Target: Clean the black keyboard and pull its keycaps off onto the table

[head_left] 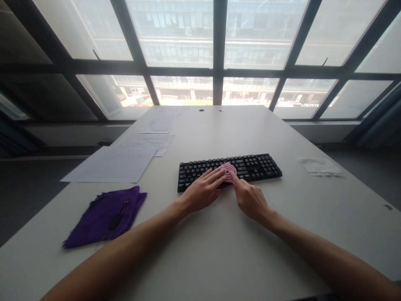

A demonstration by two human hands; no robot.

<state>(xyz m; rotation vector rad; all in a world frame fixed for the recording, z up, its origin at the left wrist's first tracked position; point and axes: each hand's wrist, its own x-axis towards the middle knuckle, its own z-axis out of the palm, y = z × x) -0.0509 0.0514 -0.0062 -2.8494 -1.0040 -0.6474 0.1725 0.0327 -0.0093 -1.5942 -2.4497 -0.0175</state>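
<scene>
Pink ringed disc [228,170] on the black keyboard [252,164], centre of the frame.
We hold our left hand [203,189] flat, fingers extended and clamped on nothing, fingertips on the disc's left edge; our right hand [250,198] sets 1 extended index finger at its lower right edge, and we cannot tell whether its other, curled fingers enclose anything. At lower left we see a dark-handled tool [115,220] on a folded purple cloth [90,219]; at mid-left, white papers [109,165]; at right, a white folded sheet [321,166].
</scene>
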